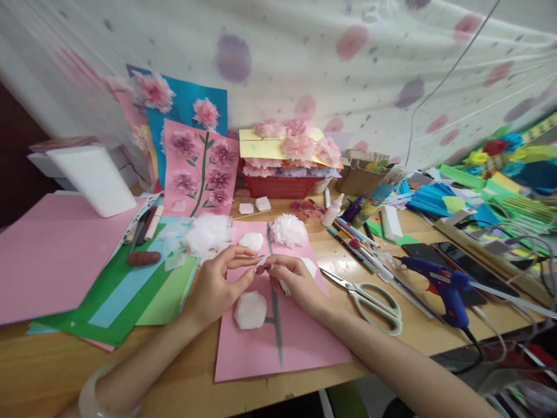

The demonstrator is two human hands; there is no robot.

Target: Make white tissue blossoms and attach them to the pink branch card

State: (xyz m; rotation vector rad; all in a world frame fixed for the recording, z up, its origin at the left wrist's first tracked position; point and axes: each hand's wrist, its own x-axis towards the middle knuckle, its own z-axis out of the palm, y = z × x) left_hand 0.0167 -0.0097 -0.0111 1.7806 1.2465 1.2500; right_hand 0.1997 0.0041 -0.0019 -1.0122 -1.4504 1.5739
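Above the middle of a pink sheet (243,363), my left hand (226,281) and my right hand (298,284) meet fingertip to fingertip. Both are closed, pinching a small piece of white tissue paper (261,261) that is mostly covered by the fingers. A grey-green stem (275,325) is painted down the sheet. White paper rounds lie on it, one below my left hand (250,310) and one above (251,241). A fluffy white paper flower (289,230) sits at the sheet's top right. Beside my left hand is a heap of white tissue (208,232).
Scissors (369,299) and a blue glue gun (444,284) lie to the right, with pens and a white glue bottle (333,210) farther back. Coloured sheets (108,290) cover the left side. Behind stand a red basket (281,187) and a finished flower picture (198,168).
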